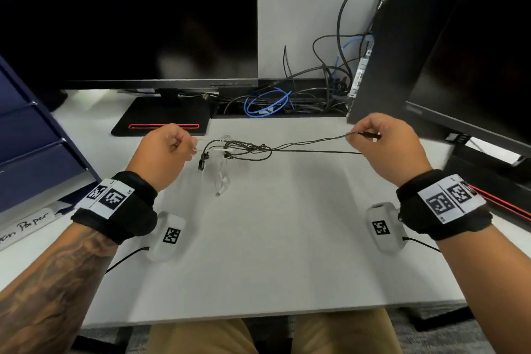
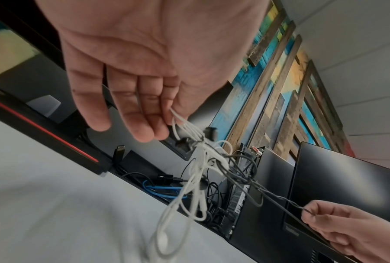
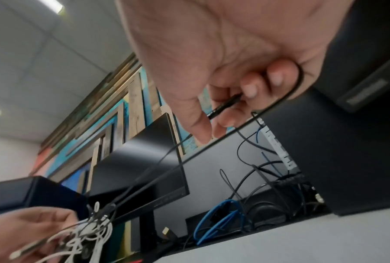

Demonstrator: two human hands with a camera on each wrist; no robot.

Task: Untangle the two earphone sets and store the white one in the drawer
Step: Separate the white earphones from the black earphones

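Above a pale tabletop (image 1: 258, 253), two raised hands stretch a knot of cords between them. The left hand (image 1: 162, 152) pinches strands of the white earphone set (image 2: 196, 179) at its fingertips, the rest of the white cord hanging in loops toward the tabletop. The right hand (image 1: 385, 144) is curled round the black earphone set (image 1: 310, 142) — its thumb and forefinger pinch the dark plug end, and two black strands run taut leftward to the tangle (image 1: 238, 151), which hangs between the hands, nearer the left one. A blue drawer unit (image 1: 31, 135) stands at the left edge — a monitor (image 1: 129, 17) and loose cables (image 1: 301, 95) sit behind.
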